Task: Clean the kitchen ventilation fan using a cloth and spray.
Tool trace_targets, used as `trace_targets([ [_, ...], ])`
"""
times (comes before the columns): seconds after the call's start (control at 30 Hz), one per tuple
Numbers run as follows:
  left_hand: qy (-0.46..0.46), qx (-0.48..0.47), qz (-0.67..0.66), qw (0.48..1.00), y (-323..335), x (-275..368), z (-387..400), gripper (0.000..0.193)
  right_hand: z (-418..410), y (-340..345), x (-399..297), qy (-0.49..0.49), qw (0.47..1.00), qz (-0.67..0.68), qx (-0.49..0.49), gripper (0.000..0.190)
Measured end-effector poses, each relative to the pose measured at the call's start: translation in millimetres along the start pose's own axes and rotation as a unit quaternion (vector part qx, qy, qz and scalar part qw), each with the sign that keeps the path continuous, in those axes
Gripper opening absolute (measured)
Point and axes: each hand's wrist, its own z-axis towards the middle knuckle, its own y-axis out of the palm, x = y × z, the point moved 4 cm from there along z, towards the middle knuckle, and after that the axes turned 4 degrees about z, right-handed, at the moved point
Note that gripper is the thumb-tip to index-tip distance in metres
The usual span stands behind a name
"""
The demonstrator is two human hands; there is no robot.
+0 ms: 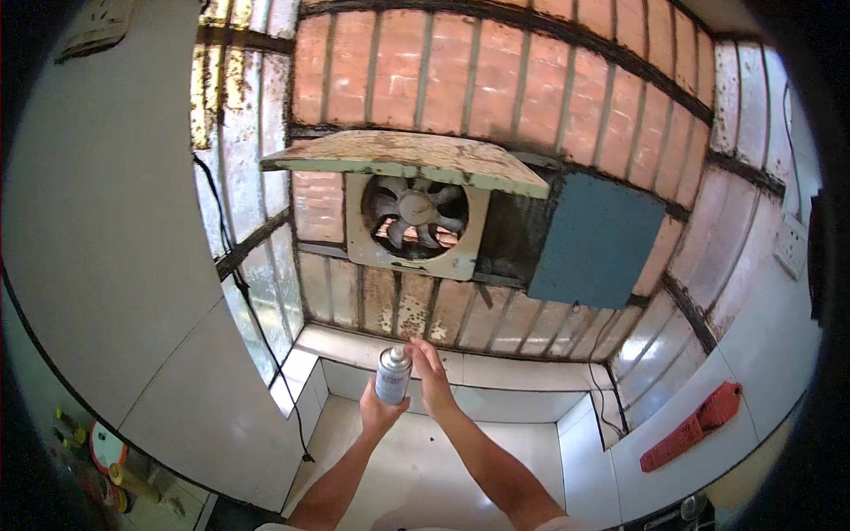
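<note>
My left hand is wrapped around the lower part of a silver-grey aerosol can, which stands nearly upright and bears writing. At the can's top is a pale nozzle. My right hand is raised right beside the can's top, its fingertips bent close to the nozzle. Whether those fingertips touch it or pinch something small is not clear. Beyond both hands a dirty exhaust fan sits in a square cream frame. Its stained cover panel juts out above the blades.
A blue-grey panel covers part of the grimy barred window right of the fan. A black cable hangs at left. On the tiled right wall are a red plastic holder and a socket. Several bottles stand lower left.
</note>
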Motion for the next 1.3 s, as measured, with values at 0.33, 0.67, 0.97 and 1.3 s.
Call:
trace_targets([
  [0.33, -0.177, -0.151, -0.107, 0.967, 36, 33, -162, 0.059, -277, -230, 79, 0.29, 0.906, 0.036, 0.307, 0.031],
  [0.67, -0.12, -0.02, -0.093, 0.988, 44, 65, -252, 0.054, -340, -317, 74, 0.338, 0.912, 0.045, 0.229, 0.033],
  [0.97, -0.259, 0.222, -0.255, 0.905, -11, 147, -361, 0.052, -356, -276, 54, 0.397, 0.917, 0.001, -0.038, 0.029],
  [1.3, -0.306, 0.401, -0.174, 0.846, -115, 173, -576, 0.057, -470, -160, 38, 0.474, 0.833, 0.013, -0.285, 0.033],
])
